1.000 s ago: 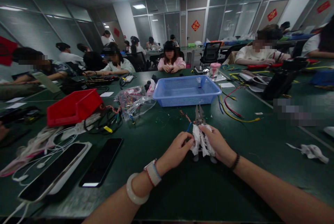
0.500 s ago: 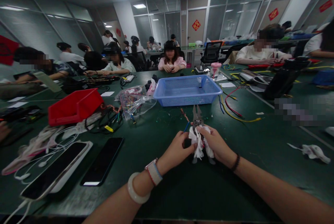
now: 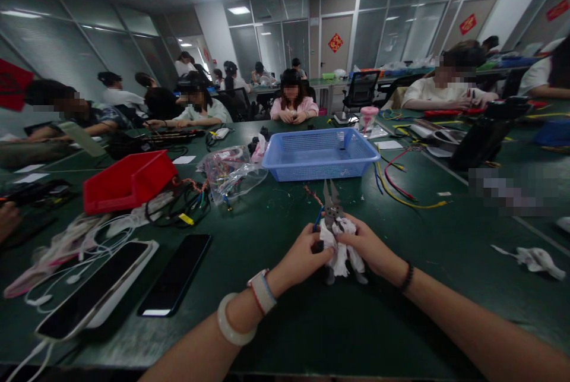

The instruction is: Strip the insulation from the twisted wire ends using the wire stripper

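My right hand [image 3: 367, 246] is closed round the handles of a pair of pliers [image 3: 330, 204], which are wrapped in white cloth [image 3: 341, 248]; the jaws point away from me. My left hand [image 3: 303, 253] pinches the left side of the cloth-wrapped handles and a blue wire [image 3: 317, 218] beside the jaws. A short twisted copper-coloured wire [image 3: 313, 193] lies on the green table just beyond the jaws.
A blue basket [image 3: 319, 155] stands behind the pliers. To the left are a red bin [image 3: 128, 181], a clear bag of wires [image 3: 229, 173], cables and two phones [image 3: 174, 275]. Yellow and red wires [image 3: 403, 191] lie at right, with a crumpled white cloth [image 3: 533, 259]. Other people sit around the tables.
Both hands and the pliers have shifted slightly left and nearer to me. The grip looks the same.
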A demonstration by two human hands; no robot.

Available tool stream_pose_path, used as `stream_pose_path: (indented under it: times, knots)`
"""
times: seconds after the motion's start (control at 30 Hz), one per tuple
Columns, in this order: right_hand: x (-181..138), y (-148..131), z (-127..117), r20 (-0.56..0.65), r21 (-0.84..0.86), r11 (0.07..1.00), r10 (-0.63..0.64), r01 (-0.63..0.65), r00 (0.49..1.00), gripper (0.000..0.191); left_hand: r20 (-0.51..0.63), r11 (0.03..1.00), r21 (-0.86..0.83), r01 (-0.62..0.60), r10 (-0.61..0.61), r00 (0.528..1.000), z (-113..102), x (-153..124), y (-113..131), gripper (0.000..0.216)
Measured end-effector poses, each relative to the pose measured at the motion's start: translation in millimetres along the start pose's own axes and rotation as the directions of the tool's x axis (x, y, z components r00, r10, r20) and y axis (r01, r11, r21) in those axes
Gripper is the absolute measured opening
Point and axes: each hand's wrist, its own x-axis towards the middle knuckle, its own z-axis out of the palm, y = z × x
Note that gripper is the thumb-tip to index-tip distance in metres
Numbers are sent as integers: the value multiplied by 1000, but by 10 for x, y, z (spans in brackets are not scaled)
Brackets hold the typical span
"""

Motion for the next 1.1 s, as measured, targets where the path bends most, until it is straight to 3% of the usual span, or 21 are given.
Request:
stream_pose_path:
  times: [0.23, 0.47, 0.6, 0.87, 1.1]
  knots:
    - [4, -42, 8, -80, -44, 999, -3, -1, 997, 41, 37, 999, -7, -35, 35, 999, -16, -8, 31, 31]
    - [12, -12, -25, -36, -53, 998, 25, -27, 999, 39, -124, 994, 60, 86, -78, 989, -14, -16, 64, 33]
    - [9, 12, -24, -7, -55, 998, 41, -41, 999, 32, -147, 990, 133, 49, -29, 989, -27, -18, 63, 22]
    - [8, -54, -24, -25, 129, 984, 129, -125, 991, 35, -131, 988, 153, 35, -14, 991, -105, -1, 61, 12]
    - [23, -31, -47, 12, 183, 974, 136, -136, 991, 34, -103, 995, 89, 46, -37, 994, -90, 19, 21, 20]
